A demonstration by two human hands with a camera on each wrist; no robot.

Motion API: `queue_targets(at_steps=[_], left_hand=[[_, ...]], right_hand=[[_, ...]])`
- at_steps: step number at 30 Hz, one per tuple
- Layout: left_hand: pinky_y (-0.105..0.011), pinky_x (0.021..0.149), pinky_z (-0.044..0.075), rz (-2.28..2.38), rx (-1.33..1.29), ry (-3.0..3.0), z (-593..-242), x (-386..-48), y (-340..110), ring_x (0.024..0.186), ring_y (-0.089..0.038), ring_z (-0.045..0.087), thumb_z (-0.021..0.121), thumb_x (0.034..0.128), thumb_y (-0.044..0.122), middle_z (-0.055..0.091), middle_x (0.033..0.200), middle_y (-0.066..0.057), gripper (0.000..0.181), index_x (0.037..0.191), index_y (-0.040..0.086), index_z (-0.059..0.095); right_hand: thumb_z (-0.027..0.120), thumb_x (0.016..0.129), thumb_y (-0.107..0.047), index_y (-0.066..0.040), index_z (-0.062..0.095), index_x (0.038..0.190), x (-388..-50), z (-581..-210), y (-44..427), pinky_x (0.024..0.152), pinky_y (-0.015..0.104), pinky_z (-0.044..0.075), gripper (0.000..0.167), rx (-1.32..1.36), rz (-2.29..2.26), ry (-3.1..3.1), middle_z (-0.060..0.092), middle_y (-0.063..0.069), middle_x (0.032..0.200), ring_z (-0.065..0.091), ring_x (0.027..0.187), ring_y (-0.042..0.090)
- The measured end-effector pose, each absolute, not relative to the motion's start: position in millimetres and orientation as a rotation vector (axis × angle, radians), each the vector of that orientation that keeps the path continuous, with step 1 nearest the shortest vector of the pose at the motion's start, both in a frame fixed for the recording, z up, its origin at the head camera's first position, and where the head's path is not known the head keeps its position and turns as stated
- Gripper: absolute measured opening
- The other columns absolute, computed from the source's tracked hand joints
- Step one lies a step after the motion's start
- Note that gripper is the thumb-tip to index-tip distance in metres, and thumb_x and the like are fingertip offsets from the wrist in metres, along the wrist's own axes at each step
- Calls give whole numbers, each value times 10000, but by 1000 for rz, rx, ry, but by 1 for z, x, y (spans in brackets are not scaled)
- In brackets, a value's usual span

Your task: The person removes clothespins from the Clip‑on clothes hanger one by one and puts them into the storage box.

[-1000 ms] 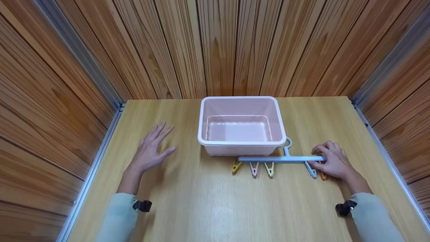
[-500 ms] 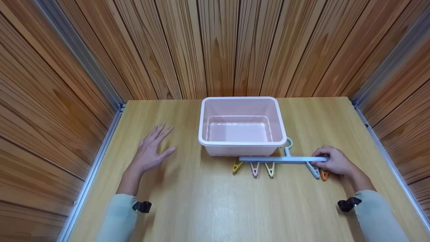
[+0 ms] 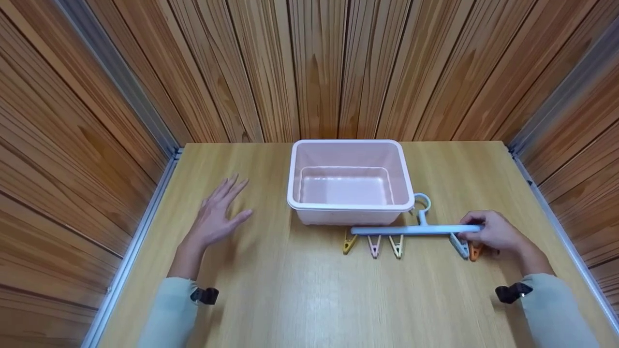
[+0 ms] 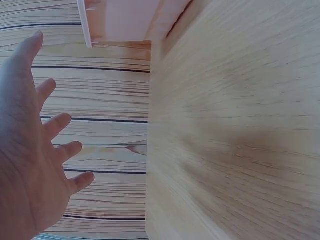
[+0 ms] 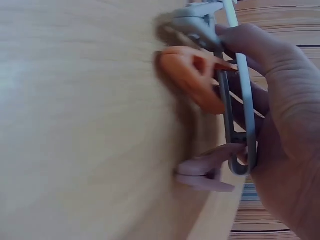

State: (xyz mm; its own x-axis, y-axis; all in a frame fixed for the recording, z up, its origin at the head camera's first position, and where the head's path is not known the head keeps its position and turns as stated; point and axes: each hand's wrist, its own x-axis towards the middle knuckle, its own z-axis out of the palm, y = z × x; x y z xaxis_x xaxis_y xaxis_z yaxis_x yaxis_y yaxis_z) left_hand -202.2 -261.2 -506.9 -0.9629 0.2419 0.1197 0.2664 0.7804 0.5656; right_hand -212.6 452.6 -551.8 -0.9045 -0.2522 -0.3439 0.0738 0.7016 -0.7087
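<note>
Near pink tub [image 3: 349, 216], blue hanger [image 3: 415, 230] in right grip [image 3: 494, 233]

Blue hanger [image 3: 416, 230], end peg [image 5: 196, 168] perhaps pinkish

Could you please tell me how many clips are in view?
6: yellow clip, pink clip and cream clip along the left half of the hanger; blue clip, orange clip and second pink clip by the right hand, the last mostly hidden in head view.
</note>
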Motion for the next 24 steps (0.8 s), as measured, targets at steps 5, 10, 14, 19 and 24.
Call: queue_targets(at_steps=[5,10,14,19,24], left_hand=[[-917,1286,114,-1007,-432,-2863,-501,-204,-260,1765,-479,177,677,1049,505,213,1905,-102,832,1781,299,341],[-833,1331,204,-1139,-469,-2712,-494,-207,-257,1737,-462,282,742,1009,365,310,1870,-137,843,1758,190,396],[-777,1342,270,-1300,-492,-2594,-489,-208,-254,1725,-444,319,746,989,281,345,1855,-143,862,1759,149,381],[-813,1285,342,-1385,-505,-2559,-490,-208,-252,1723,-451,320,742,984,271,335,1862,-128,895,1777,169,340],[-794,1277,375,-1363,-512,-2606,-492,-208,-248,1714,-455,335,757,985,290,358,1849,-135,896,1773,164,349]], right_hand=[[801,1060,-265,-80,731,1224,-209,-544,456,484,345,530,257,-200,-1016,2514,654,55,909,594,600,189],[832,1029,-203,-74,756,1157,-205,-545,455,477,342,528,198,-248,-1013,2604,687,53,927,589,589,145],[840,1023,-203,-70,763,1161,-204,-546,454,480,333,514,207,-244,-1006,2616,684,64,964,569,604,132],[834,1029,-225,-91,772,1183,-202,-545,452,510,325,513,214,-228,-990,2604,678,64,967,556,630,149],[839,1026,-206,-102,793,1158,-199,-543,449,560,300,503,174,-285,-996,2655,720,52,990,570,711,122]])
